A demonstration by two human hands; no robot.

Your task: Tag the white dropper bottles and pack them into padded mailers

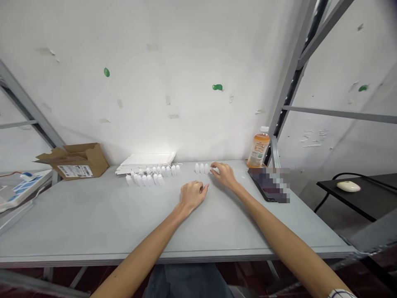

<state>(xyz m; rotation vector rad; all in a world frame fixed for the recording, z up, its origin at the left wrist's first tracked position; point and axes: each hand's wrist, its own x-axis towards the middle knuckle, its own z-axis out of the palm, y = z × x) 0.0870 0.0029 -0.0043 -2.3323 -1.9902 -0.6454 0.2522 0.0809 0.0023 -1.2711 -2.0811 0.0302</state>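
Nearest the camera, two bare forearms reach across a grey table (93,223). From the left: white paper sheets (144,163) behind a cluster of small white bottles (149,177), most of them; the left hand (194,195), fingers loosely curled, empty; three bottles standing apart (201,168), touching-close to the right hand (225,174), fingers slightly spread, holding nothing.
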